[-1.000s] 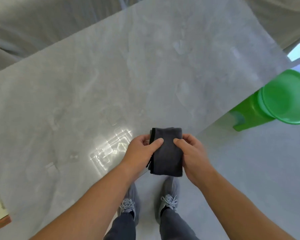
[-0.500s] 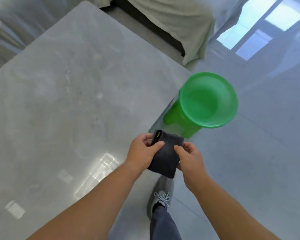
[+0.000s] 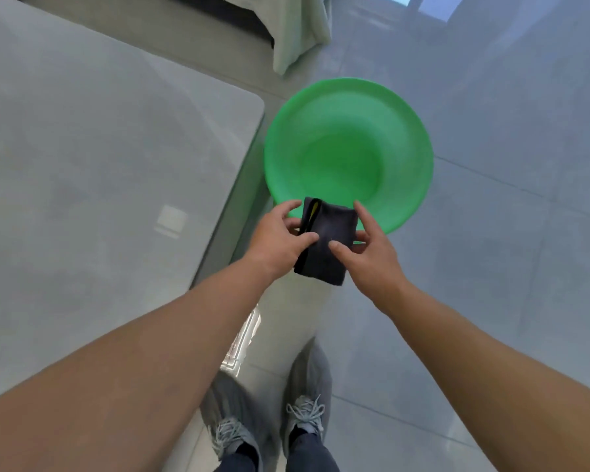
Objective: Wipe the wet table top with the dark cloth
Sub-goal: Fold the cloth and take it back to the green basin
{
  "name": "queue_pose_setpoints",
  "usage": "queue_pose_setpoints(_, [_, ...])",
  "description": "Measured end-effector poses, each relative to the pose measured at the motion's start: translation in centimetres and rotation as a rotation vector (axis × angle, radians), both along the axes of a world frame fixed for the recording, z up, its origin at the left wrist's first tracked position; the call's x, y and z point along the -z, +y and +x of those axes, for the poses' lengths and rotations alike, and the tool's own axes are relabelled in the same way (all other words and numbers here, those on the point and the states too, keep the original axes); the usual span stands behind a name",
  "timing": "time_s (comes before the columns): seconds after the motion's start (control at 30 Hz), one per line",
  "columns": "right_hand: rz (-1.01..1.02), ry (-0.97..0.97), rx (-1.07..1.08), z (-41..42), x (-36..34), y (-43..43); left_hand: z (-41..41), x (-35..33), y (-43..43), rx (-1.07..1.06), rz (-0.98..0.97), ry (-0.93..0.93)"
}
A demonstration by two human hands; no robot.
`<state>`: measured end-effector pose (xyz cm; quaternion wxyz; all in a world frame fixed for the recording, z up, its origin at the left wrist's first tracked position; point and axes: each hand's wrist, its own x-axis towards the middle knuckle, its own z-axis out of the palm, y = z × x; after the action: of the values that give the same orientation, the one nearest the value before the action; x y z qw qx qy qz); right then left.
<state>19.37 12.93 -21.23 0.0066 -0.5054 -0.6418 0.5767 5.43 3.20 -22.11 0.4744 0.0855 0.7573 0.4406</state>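
Note:
The dark cloth [image 3: 327, 243], folded into a small pad with a yellow strip showing at its upper left edge, hangs in the air between both hands. My left hand [image 3: 280, 241] pinches its left side with the thumb on top. My right hand [image 3: 368, 253] holds its right side, thumb pressed on the cloth and forefinger raised. The cloth sits off the table, over the near rim of a green basin [image 3: 348, 148]. The grey stone table top [image 3: 92, 172] lies to the left, with a bright reflection on it.
The green basin stands on a green stool just beyond the table's right corner. Pale drapery [image 3: 297, 32] hangs at the back. Glossy grey floor tiles [image 3: 508, 233] spread to the right. My two grey sneakers [image 3: 269, 427] stand beside the table's edge.
The view has swung right, away from the table toward the green basin. Both hands carried the cloth off the table edge to the basin's rim. My right forefinger has lifted.

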Motion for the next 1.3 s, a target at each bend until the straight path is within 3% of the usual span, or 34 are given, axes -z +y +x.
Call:
queue_pose_setpoints(0.3, [0.364,-0.213,-0.372,-0.3,3.0,0.5,-0.9,1.7,0.4,0.506,-0.042,0.348])
queue_pose_setpoints(0.57, [0.491,-0.335,-0.535,-0.1,3.3,0.4,-1.7,2.7,0.2,0.720,-0.114,0.529])
queue_pose_setpoints(0.97, [0.603,-0.410,-0.518,-0.3,3.4,0.9,-2.0,3.4,0.8,0.805,-0.234,0.849])
queue_pose_setpoints(1.3, [0.531,-0.411,-0.507,-0.5,3.2,1.4,-2.6,3.1,0.8,0.740,-0.189,0.729])
